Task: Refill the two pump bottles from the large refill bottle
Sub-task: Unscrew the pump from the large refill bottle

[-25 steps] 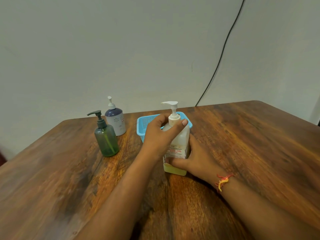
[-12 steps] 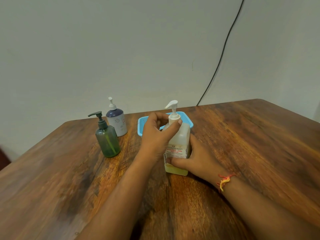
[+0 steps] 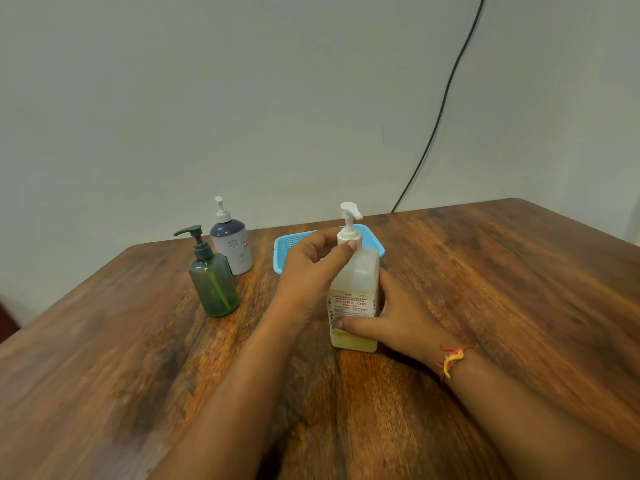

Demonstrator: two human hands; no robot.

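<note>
Your left hand (image 3: 308, 271) pinches the white pump collar (image 3: 349, 235) of the large refill bottle (image 3: 356, 282), which stands near the middle of the wooden table (image 3: 502, 289). Your right hand (image 3: 398, 317) grips its lower body. The label reads "BIOCHEK CHG Handrub". The green pump bottle (image 3: 213, 285) and the purple-and-white pump bottle (image 3: 232, 247) stand upright near the far left corner.

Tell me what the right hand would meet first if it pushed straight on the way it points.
The refill bottle, which the right hand grips; nothing lies between them. Past the bottle it would probably meet the wrist of the left hand, though depth is unclear.
</note>
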